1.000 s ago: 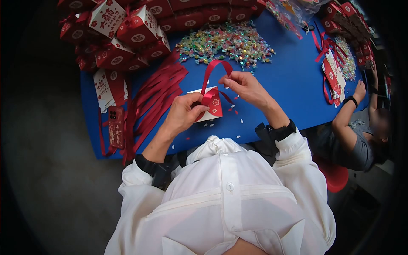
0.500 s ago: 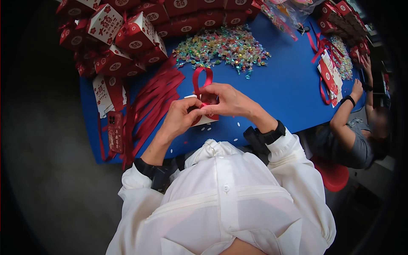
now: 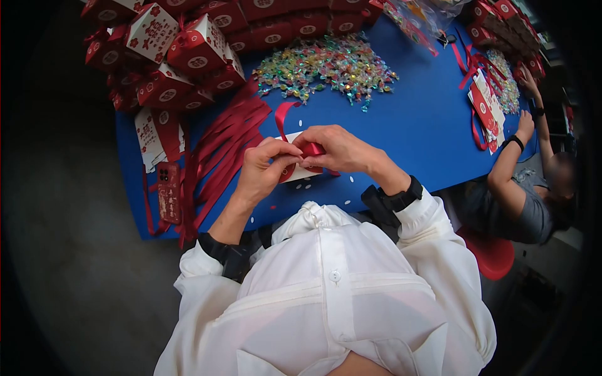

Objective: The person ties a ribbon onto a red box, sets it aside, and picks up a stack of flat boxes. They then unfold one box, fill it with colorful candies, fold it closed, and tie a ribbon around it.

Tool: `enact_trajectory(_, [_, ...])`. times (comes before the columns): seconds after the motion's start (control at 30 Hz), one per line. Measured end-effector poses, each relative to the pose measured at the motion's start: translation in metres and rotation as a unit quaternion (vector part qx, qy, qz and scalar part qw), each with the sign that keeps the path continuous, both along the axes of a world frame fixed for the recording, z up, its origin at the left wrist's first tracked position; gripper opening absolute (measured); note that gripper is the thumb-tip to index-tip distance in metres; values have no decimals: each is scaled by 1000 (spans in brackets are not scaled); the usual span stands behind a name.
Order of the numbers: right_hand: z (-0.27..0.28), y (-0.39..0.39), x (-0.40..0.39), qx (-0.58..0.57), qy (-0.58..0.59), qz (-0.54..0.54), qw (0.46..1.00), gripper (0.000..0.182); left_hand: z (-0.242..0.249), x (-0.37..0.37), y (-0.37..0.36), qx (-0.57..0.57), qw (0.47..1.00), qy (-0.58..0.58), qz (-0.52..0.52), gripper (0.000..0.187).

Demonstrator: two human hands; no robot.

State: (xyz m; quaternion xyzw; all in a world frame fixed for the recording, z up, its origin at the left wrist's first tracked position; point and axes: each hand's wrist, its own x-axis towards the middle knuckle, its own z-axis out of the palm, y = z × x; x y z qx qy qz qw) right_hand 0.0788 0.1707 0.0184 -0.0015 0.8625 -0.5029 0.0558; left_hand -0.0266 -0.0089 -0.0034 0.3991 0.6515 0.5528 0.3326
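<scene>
A small red and white gift box [image 3: 305, 173] sits on the blue table in front of me, largely covered by my fingers. Red ribbon [image 3: 285, 114] rises from its top in a curve, and more of it shows between my hands. With thumb and forefinger together, my left hand [image 3: 268, 164] pinches the ribbon at the box's left side. My right hand [image 3: 338, 149] has its fingers curled over the box and closed on the ribbon from the right. The exact point where the fingertips meet the ribbon is partly hidden.
Wrapped candies [image 3: 326, 66] lie heaped behind the box. Finished red boxes [image 3: 197, 59] are stacked at the back left. Loose ribbons [image 3: 229, 141], flat box cards [image 3: 157, 138] and a phone [image 3: 168, 191] lie left. A co-worker [image 3: 523, 188] sits at the right.
The tall ribbon loop above the box has become a single curved strand leaning left. My hands have drawn slightly apart at the fingertips, and a ribbon fold shows under my right hand.
</scene>
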Motion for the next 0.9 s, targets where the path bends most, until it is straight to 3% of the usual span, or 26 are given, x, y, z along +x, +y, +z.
enact_trajectory(0.27, [-1, 0, -2, -11, -17, -3, 1000, 30, -5, -2, 0, 70, 978, -198, -15, 11])
enact_trajectory(0.37, [-1, 1, 0, -40, -25, -30, 998, 36, -2, -3, 5, 26, 968, -251, 9, 11])
enact_trajectory(0.57, [23, 4, 1, -127, -75, -96, 984, 40, 1, 3, 11, -28, 989, -143, 9, 16])
enact_trajectory(0.7, [37, 5, -1, -138, -31, -23, 990, 35, 0, 5, 13, -41, 998, -45, 14, 16])
enact_trajectory(0.77, [42, 6, -3, -284, -30, 9, 958, 32, 3, 1, 12, -84, 993, -82, -10, 13])
enact_trajectory(0.8, [39, 10, -5, -262, 42, -14, 964, 33, 3, 2, 12, -84, 993, -83, -10, 13])
enact_trajectory(0.83, [32, 17, -9, -263, 42, -14, 964, 33, 4, 3, 12, -63, 995, -80, -8, 10])
enact_trajectory(0.9, [18, 32, -15, -316, 47, -139, 937, 36, 4, 2, 10, -43, 996, -78, -5, 8])
